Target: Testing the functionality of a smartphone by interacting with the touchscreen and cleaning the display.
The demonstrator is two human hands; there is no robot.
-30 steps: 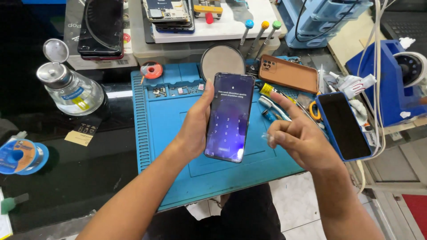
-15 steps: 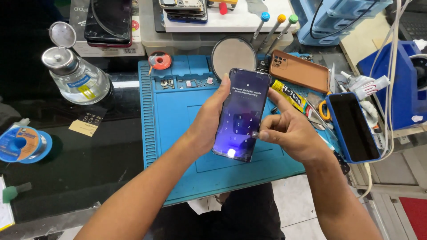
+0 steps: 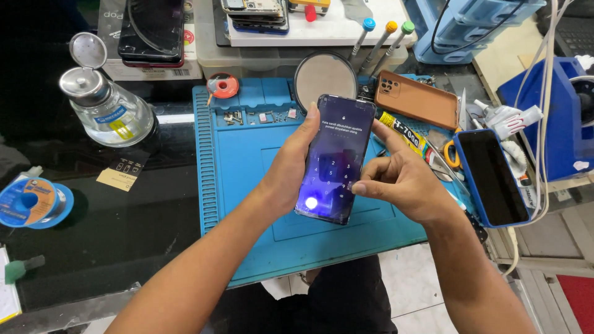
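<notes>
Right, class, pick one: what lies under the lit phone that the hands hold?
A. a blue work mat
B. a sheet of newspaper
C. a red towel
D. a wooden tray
A: the lit phone, gripped by the left hand while the right hand touches its screen, sits above the blue work mat.

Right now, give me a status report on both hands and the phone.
Left hand grips lit phone above blue mat. Right hand thumb on screen. Nothing in the way.
</notes>
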